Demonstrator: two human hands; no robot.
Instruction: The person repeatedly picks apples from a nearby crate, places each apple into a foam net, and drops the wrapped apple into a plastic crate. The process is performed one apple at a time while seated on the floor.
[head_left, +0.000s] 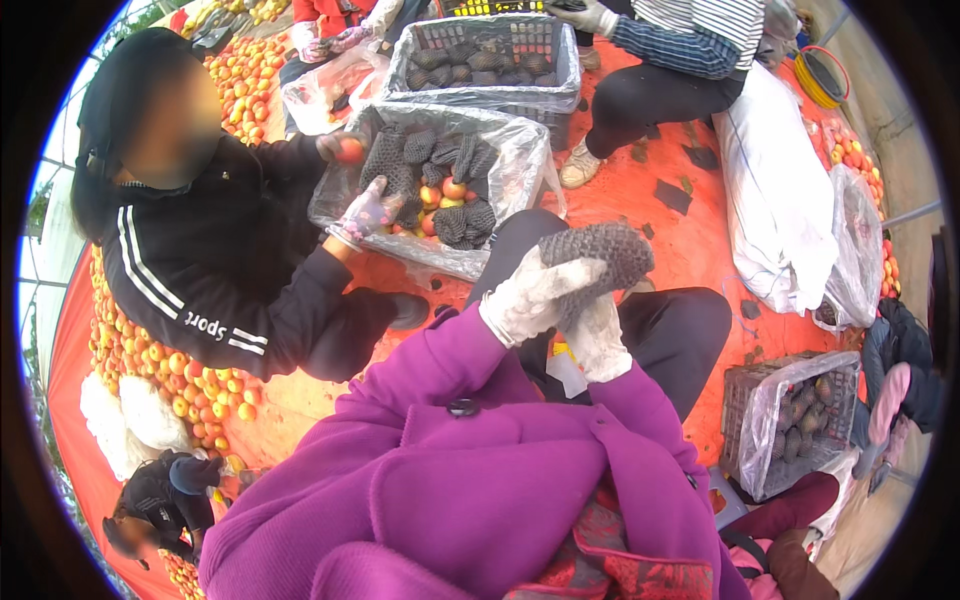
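Note:
Both my hands wear white knit gloves and meet in front of my knees. My left hand (536, 289) grips a dark grey foam net sleeve (604, 255), its fingers lying across the mesh. Below it, my right hand (598, 345) holds the lower end of the same sleeve. Whether fruit is inside the sleeve, I cannot tell. Just beyond my left knee stands a plastic-lined crate (517, 165) with loose apples (451, 189) and several grey foam net sleeves (465, 225) in it.
At my left, a co-worker in black (202, 247) reaches into that crate, holding an apple (349, 151). Behind it stands a crate of netted fruit (480, 71); another crate (795, 427) is at right. A white sack (780, 187) lies on the orange sheet (645, 187). Apple heaps (180, 382) spread leftward.

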